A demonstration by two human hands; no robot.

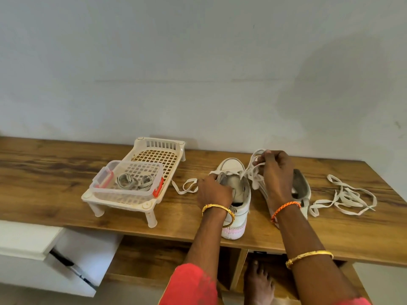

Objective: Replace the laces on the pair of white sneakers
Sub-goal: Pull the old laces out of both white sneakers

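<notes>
Head view: the upright sneaker's collar is gripped by the curled left hand, while its lace is pinched up by the right hand.

The person is wearing red sleeves and a gold bangle on the left wrist. The right arm is wearing an orange braided thread and another gold bangle.

white sneakers, cream rack, wood-grain brown table
</notes>
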